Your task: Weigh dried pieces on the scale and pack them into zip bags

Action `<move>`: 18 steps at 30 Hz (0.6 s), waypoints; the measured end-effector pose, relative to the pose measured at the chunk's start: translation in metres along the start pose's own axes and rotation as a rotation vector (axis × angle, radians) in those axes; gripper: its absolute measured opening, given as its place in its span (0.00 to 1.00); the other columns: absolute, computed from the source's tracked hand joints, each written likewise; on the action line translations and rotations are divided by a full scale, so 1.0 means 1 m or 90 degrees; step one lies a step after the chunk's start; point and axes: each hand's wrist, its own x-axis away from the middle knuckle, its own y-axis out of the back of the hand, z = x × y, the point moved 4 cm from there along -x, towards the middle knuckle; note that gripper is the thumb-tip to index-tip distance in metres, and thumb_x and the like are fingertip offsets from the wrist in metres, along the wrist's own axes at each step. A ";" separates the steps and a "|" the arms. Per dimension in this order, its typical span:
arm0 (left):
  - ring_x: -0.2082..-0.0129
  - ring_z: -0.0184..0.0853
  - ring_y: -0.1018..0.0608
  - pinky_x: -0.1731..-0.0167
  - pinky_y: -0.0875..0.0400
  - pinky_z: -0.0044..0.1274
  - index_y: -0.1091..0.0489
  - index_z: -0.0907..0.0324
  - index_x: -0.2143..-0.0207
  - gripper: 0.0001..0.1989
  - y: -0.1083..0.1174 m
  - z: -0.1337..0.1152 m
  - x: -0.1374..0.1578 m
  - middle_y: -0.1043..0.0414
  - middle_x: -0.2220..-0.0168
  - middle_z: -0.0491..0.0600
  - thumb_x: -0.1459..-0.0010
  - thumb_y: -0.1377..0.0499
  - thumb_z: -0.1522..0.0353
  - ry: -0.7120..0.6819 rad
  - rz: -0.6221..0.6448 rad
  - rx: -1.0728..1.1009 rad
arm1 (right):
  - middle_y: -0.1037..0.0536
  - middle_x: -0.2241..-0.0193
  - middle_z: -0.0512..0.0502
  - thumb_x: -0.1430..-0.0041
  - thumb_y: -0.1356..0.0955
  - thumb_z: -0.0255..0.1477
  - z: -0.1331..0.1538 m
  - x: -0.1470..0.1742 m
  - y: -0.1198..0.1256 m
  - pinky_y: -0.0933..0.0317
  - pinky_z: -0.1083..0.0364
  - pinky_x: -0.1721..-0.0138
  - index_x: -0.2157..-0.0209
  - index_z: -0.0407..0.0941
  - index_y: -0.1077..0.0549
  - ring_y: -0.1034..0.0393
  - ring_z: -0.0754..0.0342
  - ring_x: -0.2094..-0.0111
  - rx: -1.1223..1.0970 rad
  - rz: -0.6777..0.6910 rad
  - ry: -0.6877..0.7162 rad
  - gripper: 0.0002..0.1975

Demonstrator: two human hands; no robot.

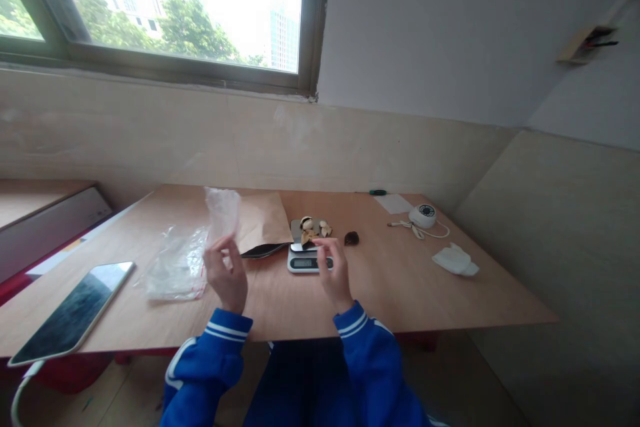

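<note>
My left hand [227,277] is raised over the table, its fingers pinched on a small clear plastic bag [223,210] that stands up above them. My right hand [337,277] is in front of a small digital kitchen scale [296,267]; its fingers are curled with a gap to the thumb, and I see nothing between them. Its fingertips overlap the near edge of some pale and brown dried pieces [307,235] on the scale's plate; whether they touch I cannot tell. Left of the scale lies a brown kraft paper bag [265,219], its dark open mouth towards me.
Clear plastic bags [175,267] and a tablet [75,310] with a cable lie at left. To the right are a dark brown round object [351,238], a white dome camera [423,215] with its cable, a crumpled white tissue [455,260], white paper [393,203] and a green-handled screwdriver [379,193].
</note>
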 end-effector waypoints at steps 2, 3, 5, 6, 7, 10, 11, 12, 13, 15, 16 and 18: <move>0.58 0.35 0.25 0.57 0.29 0.28 0.29 0.59 0.55 0.11 -0.008 -0.032 0.014 0.27 0.60 0.52 0.38 0.47 0.69 -0.111 0.074 0.084 | 0.26 0.57 0.42 0.36 0.39 0.32 0.029 -0.003 -0.023 0.33 0.54 0.59 0.54 0.45 0.31 0.29 0.53 0.59 -0.099 0.073 0.014 0.12; 0.56 0.35 0.25 0.56 0.29 0.28 0.30 0.57 0.53 0.12 -0.011 -0.046 0.020 0.27 0.58 0.51 0.38 0.47 0.70 -0.154 0.108 0.118 | 0.26 0.57 0.42 0.36 0.38 0.33 0.040 -0.005 -0.030 0.32 0.55 0.59 0.53 0.45 0.31 0.29 0.53 0.59 -0.140 0.089 0.012 0.13; 0.51 0.36 0.26 0.53 0.29 0.29 0.33 0.57 0.47 0.17 -0.014 -0.064 0.030 0.29 0.52 0.53 0.38 0.48 0.72 -0.197 0.174 0.177 | 0.24 0.59 0.43 0.37 0.37 0.34 0.052 -0.010 -0.039 0.32 0.56 0.59 0.52 0.44 0.32 0.27 0.53 0.59 -0.190 0.093 -0.009 0.14; 0.49 0.36 0.28 0.51 0.30 0.31 0.35 0.57 0.45 0.18 -0.014 -0.068 0.032 0.30 0.49 0.54 0.37 0.50 0.73 -0.198 0.192 0.199 | 0.23 0.59 0.44 0.37 0.37 0.34 0.054 -0.012 -0.040 0.32 0.56 0.59 0.53 0.44 0.31 0.27 0.53 0.59 -0.203 0.086 -0.023 0.14; 0.47 0.37 0.29 0.49 0.30 0.32 0.36 0.57 0.44 0.20 -0.014 -0.071 0.033 0.32 0.47 0.55 0.37 0.52 0.74 -0.198 0.206 0.218 | 0.23 0.60 0.44 0.36 0.37 0.35 0.055 -0.013 -0.039 0.32 0.57 0.59 0.53 0.44 0.30 0.27 0.53 0.59 -0.210 0.082 -0.036 0.14; 0.46 0.36 0.29 0.47 0.31 0.32 0.37 0.55 0.43 0.21 -0.010 -0.070 0.031 0.32 0.46 0.53 0.37 0.53 0.75 -0.199 0.222 0.246 | 0.21 0.59 0.44 0.36 0.37 0.36 0.052 -0.012 -0.034 0.32 0.56 0.59 0.54 0.44 0.27 0.26 0.53 0.59 -0.229 0.102 -0.070 0.14; 0.46 0.36 0.29 0.48 0.30 0.31 0.36 0.55 0.43 0.21 -0.008 -0.068 0.030 0.31 0.47 0.52 0.37 0.52 0.76 -0.203 0.224 0.245 | 0.21 0.59 0.44 0.37 0.37 0.36 0.050 -0.011 -0.033 0.32 0.56 0.58 0.54 0.44 0.27 0.26 0.52 0.59 -0.241 0.111 -0.083 0.15; 0.47 0.36 0.28 0.48 0.30 0.30 0.36 0.54 0.44 0.21 -0.006 -0.065 0.029 0.31 0.48 0.52 0.38 0.51 0.76 -0.208 0.224 0.239 | 0.21 0.60 0.44 0.37 0.37 0.37 0.049 -0.010 -0.033 0.32 0.56 0.58 0.55 0.44 0.26 0.26 0.52 0.59 -0.255 0.119 -0.097 0.15; 0.48 0.35 0.27 0.49 0.30 0.30 0.36 0.54 0.44 0.21 -0.004 -0.063 0.028 0.30 0.48 0.51 0.38 0.50 0.76 -0.213 0.225 0.230 | 0.20 0.60 0.44 0.38 0.36 0.37 0.047 -0.009 -0.034 0.32 0.55 0.57 0.56 0.44 0.25 0.25 0.51 0.59 -0.271 0.125 -0.113 0.15; 0.49 0.36 0.27 0.49 0.29 0.31 0.36 0.54 0.45 0.21 -0.001 -0.057 0.028 0.30 0.50 0.51 0.39 0.48 0.75 -0.225 0.227 0.201 | 0.20 0.60 0.44 0.40 0.34 0.38 0.043 -0.006 -0.038 0.32 0.54 0.57 0.58 0.43 0.24 0.25 0.50 0.58 -0.315 0.133 -0.149 0.15; 0.49 0.36 0.27 0.50 0.29 0.31 0.36 0.54 0.44 0.21 0.001 -0.054 0.028 0.30 0.50 0.52 0.40 0.46 0.75 -0.229 0.229 0.181 | 0.20 0.61 0.44 0.41 0.33 0.39 0.040 -0.004 -0.042 0.32 0.54 0.57 0.59 0.43 0.23 0.25 0.50 0.59 -0.343 0.136 -0.172 0.15; 0.48 0.38 0.28 0.50 0.29 0.32 0.37 0.55 0.44 0.22 0.003 -0.047 0.029 0.30 0.50 0.53 0.41 0.43 0.73 -0.236 0.235 0.143 | 0.19 0.64 0.45 0.46 0.30 0.40 0.034 0.000 -0.051 0.31 0.53 0.58 0.62 0.43 0.22 0.24 0.50 0.61 -0.404 0.141 -0.226 0.15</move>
